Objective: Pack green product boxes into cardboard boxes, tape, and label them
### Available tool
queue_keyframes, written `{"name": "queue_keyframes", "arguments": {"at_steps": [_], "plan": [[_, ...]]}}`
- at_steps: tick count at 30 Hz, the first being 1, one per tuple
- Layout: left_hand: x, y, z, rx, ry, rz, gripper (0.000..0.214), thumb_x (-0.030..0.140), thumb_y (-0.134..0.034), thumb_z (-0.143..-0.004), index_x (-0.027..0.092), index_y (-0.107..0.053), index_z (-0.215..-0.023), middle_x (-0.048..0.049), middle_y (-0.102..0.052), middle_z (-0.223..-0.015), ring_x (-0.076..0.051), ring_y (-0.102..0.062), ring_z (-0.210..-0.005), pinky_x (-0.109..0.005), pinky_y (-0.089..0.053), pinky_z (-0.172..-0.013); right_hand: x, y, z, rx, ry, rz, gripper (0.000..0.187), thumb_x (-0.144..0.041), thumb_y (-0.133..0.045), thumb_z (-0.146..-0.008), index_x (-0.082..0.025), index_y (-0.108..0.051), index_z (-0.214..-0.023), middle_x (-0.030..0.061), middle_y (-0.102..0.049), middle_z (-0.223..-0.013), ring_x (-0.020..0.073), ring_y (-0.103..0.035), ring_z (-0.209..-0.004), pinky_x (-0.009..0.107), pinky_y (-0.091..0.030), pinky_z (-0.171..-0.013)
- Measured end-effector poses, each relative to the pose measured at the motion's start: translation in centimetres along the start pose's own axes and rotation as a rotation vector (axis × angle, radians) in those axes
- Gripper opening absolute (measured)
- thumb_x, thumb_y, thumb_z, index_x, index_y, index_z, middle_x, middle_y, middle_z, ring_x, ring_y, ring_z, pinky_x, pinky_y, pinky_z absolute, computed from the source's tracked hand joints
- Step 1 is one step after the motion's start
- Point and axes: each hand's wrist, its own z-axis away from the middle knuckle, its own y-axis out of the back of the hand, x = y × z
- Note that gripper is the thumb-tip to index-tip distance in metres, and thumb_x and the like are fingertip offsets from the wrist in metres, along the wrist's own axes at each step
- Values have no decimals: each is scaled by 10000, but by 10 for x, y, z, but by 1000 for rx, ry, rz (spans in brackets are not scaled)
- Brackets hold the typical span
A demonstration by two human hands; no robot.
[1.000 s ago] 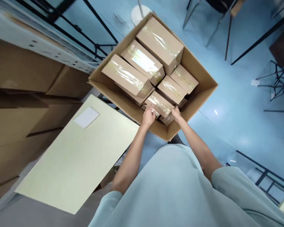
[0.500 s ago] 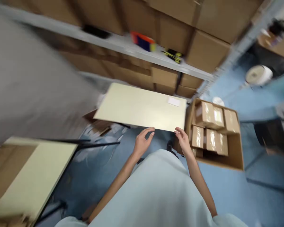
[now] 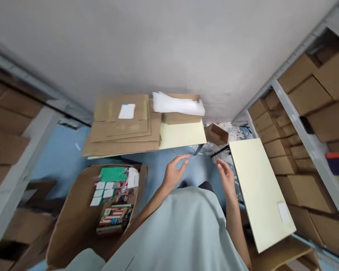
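Note:
My left hand [image 3: 174, 172] hovers in front of my body with thumb and fingers apart, holding nothing. Level with it, my right hand [image 3: 225, 174] is also empty, its fingers loosely bent and parted, close to the left edge of a pale yellow table [image 3: 257, 180]. A white label [image 3: 283, 212] lies on that table. Ahead, a second pale table [image 3: 183, 134] against the wall carries flattened cardboard [image 3: 121, 131], an open carton [image 3: 180, 119] and a white wrapped bundle [image 3: 177, 104]. Neither hand touches any of these.
At lower left stands a big open box [image 3: 70, 210] with colourful packs inside. Shelves of cartons [image 3: 305, 158] line the right, and another rack [image 3: 42, 143] the left. A small open box [image 3: 216, 134] and white scraps lie on the floor between the tables.
My view has swung left, from the label-bearing table to the wall table with cardboard. The label-bearing table is now at my right. My hands have moved away from its edge and stay empty.

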Motion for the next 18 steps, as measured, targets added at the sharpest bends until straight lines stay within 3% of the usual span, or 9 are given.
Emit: {"name": "queue_keyframes", "arguments": {"at_steps": [3,8,14,18], "plan": [[-9,39,-13,150,68,-20,287,456,-654,-1078,264,-839,-1182,-86,-876,-1262,-284,-824,-1237,-470,-660,-1151,-20,-52,-36,-189,31,43,498,-675,-762,-988,-272,-854,-1266,153,-847,-1393,353,-796,-1331,571,-618,-1207],[-17,83,-33,348,138,-35,263,460,-647,-1079,270,-825,-1113,-81,-878,-1233,-274,-826,-1216,-454,-656,-1143,-42,-126,-95,-446,59,74,460,-661,-771,-984,-277,-869,-1218,132,-868,-1332,338,-811,-1287,543,-627,-1193],[-15,125,-54,593,241,-96,219,460,-690,-1051,275,-795,-999,-76,-875,-1207,-270,-827,-1176,-452,-651,-1117,-69,-223,-156,-795,15,111,442,-641,-783,-961,-256,-866,-1162,133,-878,-1282,331,-831,-1234,523,-637,-1170],[-16,139,-60,754,327,-148,226,466,-692,-1038,273,-789,-970,-82,-873,-1188,-278,-828,-1155,-473,-655,-1106,-85,-282,-180,-1051,2,120,422,-611,-760,-996,-268,-857,-1223,113,-867,-1334,311,-823,-1267,483,-636,-1175]]}}
